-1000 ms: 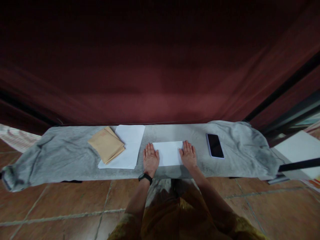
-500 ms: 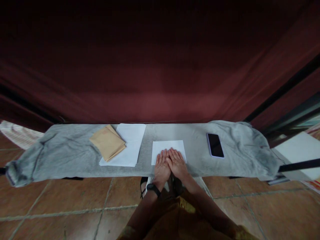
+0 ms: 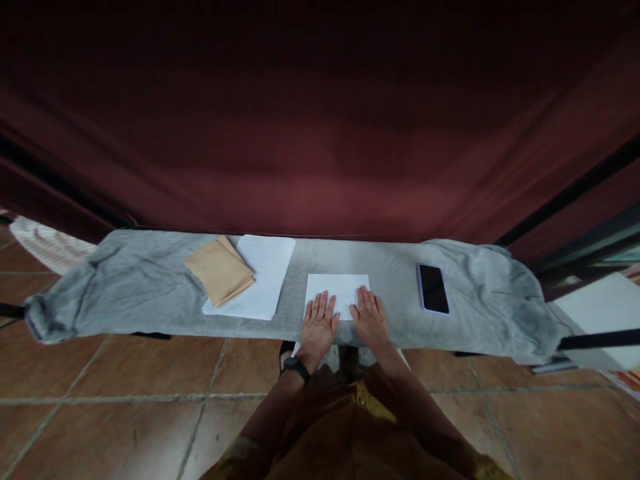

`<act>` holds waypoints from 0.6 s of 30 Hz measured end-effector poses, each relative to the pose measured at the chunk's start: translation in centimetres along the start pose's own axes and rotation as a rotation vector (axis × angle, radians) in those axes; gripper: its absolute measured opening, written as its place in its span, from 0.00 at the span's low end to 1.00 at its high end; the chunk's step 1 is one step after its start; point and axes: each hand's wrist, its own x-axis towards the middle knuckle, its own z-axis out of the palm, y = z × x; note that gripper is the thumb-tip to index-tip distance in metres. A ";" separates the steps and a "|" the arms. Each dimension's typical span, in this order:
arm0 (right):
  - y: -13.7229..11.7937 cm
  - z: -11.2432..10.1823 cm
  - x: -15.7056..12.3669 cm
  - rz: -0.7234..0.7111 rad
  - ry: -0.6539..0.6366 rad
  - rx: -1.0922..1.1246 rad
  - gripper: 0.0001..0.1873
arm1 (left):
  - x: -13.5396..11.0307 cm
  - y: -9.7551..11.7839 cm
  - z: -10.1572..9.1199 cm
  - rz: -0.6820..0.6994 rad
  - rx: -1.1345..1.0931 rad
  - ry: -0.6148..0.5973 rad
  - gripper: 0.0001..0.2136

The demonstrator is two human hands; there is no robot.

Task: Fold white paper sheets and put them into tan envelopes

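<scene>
A white sheet of paper [image 3: 337,285] lies on the grey cloth in front of me, its long side facing me. My left hand [image 3: 319,325] rests flat on its near left part, fingers stretched out. Over the near right corner lies my right hand [image 3: 371,319], palm down with the fingers extended. The two hands are apart, and a strip of white paper shows between them. Beneath the palms, the sheet's near corners are hidden. A black band circles my left wrist.
Left of the sheet, brown paper envelopes [image 3: 220,270] lie on a stack of larger white paper [image 3: 270,273]. A phone [image 3: 433,289] with a dark screen lies to the right. Grey cloth [image 3: 165,293] covers the narrow table. Behind it rises a dark red panel [image 3: 320,200].
My hands, together at the middle of the sheet before, have slid apart, left hand leftward and right hand rightward. The camera view has shifted slightly.
</scene>
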 end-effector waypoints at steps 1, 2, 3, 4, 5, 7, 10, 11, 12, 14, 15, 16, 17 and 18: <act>0.3 0.0 -0.1 0.017 0.003 -0.001 0.31 | 0.0 0.0 0.0 -0.002 -0.006 -0.004 0.26; 0.6 0.0 -0.3 0.035 0.006 -0.001 0.31 | -0.1 0.0 0.0 -0.004 -0.012 -0.009 0.26; 0.9 0.0 -0.4 0.054 0.011 0.000 0.31 | -0.1 0.0 -0.1 -0.007 -0.018 -0.013 0.26; 1.2 0.0 -0.5 0.073 0.016 0.001 0.32 | -0.1 0.0 -0.1 -0.007 -0.024 -0.016 0.26; 1.4 -0.1 -0.6 0.092 0.021 0.002 0.32 | -0.1 0.0 -0.1 -0.006 -0.029 -0.020 0.26; 1.5 -0.2 -0.5 0.127 0.027 0.005 0.33 | -0.1 0.1 -0.1 -0.002 -0.033 -0.024 0.26; 0.8 -0.4 0.5 0.117 0.001 0.028 0.33 | -0.1 0.3 -0.2 0.003 -0.032 -0.022 0.26; 0.3 -0.4 1.1 0.089 -0.022 0.044 0.33 | -0.1 0.3 -0.1 0.003 -0.030 -0.023 0.26; -0.3 -0.4 1.6 0.055 -0.050 0.062 0.32 | -0.1 0.3 -0.1 0.004 -0.028 -0.025 0.26; -1.4 -0.2 2.8 -0.005 -0.111 0.090 0.31 | -0.1 0.2 0.0 0.011 -0.020 -0.032 0.26; -1.9 -0.1 3.3 -0.029 -0.139 0.095 0.30 | -0.1 0.2 0.1 0.018 -0.015 -0.036 0.27; -2.4 0.0 3.6 -0.047 -0.164 0.094 0.30 | -0.1 0.1 0.2 0.026 -0.011 -0.039 0.27; -2.7 0.1 3.9 -0.059 -0.183 0.088 0.30 | -0.1 0.1 0.2 0.035 -0.009 -0.040 0.27; -2.9 0.3 4.1 -0.066 -0.195 0.078 0.29 | -0.1 0.1 0.3 0.044 -0.007 -0.040 0.27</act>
